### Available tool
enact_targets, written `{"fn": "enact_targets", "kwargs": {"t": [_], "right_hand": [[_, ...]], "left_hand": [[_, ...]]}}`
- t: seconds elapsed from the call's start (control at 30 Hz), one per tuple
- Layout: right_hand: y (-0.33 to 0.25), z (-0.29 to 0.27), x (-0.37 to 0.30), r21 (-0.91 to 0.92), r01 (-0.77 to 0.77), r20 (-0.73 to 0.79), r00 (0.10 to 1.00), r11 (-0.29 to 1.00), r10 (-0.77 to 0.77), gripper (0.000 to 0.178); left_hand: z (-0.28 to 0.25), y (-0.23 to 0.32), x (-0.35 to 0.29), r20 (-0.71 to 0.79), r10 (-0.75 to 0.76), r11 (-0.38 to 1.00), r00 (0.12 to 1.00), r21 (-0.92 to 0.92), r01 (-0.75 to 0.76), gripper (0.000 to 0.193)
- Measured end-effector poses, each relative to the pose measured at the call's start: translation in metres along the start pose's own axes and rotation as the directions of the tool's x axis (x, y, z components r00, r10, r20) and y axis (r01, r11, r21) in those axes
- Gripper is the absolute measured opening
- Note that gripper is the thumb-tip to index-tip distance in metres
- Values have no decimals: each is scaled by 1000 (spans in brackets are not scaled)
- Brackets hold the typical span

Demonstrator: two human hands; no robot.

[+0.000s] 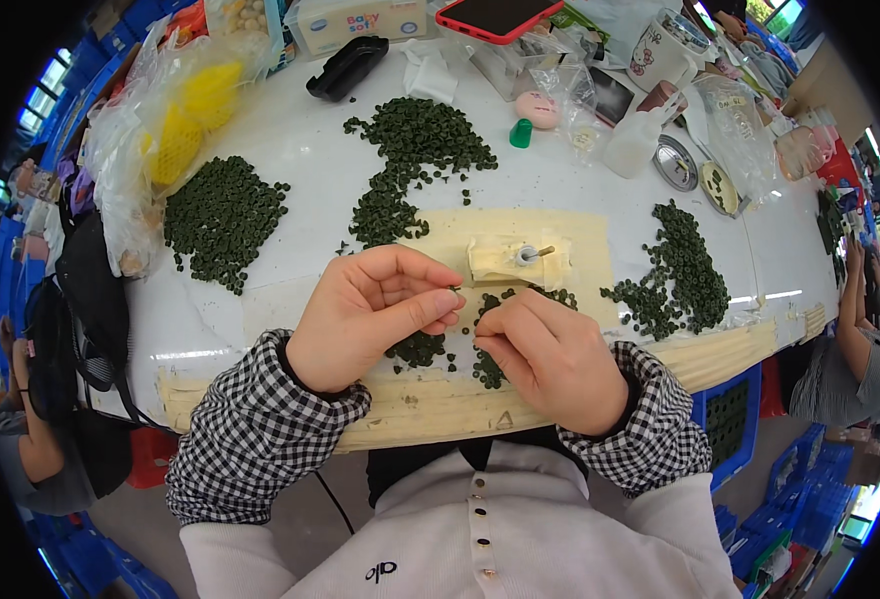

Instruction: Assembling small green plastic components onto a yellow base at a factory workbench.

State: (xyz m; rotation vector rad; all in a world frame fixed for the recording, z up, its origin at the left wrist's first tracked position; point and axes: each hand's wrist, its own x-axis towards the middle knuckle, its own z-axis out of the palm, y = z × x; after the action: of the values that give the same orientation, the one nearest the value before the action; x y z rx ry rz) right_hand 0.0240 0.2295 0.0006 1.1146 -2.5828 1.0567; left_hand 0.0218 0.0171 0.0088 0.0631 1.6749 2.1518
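Note:
Between thumb and forefinger, my left hand (375,314) pinches a small dark green part, mostly hidden by the fingertips. My right hand (557,356) is closed in a pinch just above a small heap of green parts (488,371); what its fingertips hold, if anything, is hidden. Another small heap (418,350) lies under my left hand. Just beyond both hands sits a tape-covered block (495,262) with a metal fitting (528,256) and a brass-coloured pin (546,252) leaning out of it. My hands are apart and not touching the block.
Larger piles of green parts lie at the left (222,222), far middle (425,135) and right (688,270). A black tray (348,68), a red-cased phone (500,15), a plastic bottle (632,145) and a mug (665,50) stand farther back. Tape (430,419) covers the near edge.

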Motion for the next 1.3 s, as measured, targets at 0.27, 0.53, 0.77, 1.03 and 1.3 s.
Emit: {"fn": "enact_targets", "kwargs": {"t": [0.27, 0.53, 0.77, 1.03, 1.3], "right_hand": [[-4, -8, 2, 217, -77, -49, 995, 973, 89, 13], [-7, -7, 3, 188, -38, -214, 974, 981, 78, 16], [-4, -6, 5, 120, 72, -239, 970, 990, -41, 20], [-5, -4, 4, 150, 43, -236, 972, 988, -6, 20], [-7, -8, 5, 294, -61, -138, 985, 954, 106, 16]], "left_hand": [[3, 2, -2, 14, -23, 1000, 1000, 1, 23, 14], [6, 4, -5, 80, -51, 998, 995, -32, 54, 14], [5, 4, -4, 62, -33, 999, 997, -40, 36, 15], [6, 4, -5, 71, -39, 999, 997, -9, 39, 15], [6, 3, -6, 101, -18, 999, 995, -32, 21, 15]]}}
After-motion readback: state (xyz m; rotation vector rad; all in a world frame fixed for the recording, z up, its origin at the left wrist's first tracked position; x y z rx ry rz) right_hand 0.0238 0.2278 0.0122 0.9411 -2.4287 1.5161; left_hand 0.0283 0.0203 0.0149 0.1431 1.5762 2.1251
